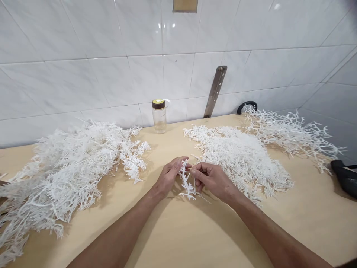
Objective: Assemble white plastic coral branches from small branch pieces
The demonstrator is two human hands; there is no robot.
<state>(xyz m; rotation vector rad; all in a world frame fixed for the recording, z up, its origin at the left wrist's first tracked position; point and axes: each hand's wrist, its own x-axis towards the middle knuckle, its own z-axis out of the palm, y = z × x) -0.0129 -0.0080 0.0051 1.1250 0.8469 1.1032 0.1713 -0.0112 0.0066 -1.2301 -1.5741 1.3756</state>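
Observation:
Near the middle of the table, my left hand (169, 176) is closed on a white branching plastic sprig (186, 182), which hangs down between my two hands. Close beside it, my right hand (209, 178) pinches a thin white stem at the sprig's right side. The fingertips of both hands almost meet. To the right of my right hand lies a flat heap of fine white sprigs (242, 156). A larger heap of white branching pieces (69, 167) spreads over the table's left side.
A clear bottle with a brown and yellow lid (160, 117) stands by the tiled wall (111, 82). A metal bar (215, 91) leans there too. Longer white branches (290, 134) lie at the back right, near a black curved object (247, 107) and another black object (346, 178).

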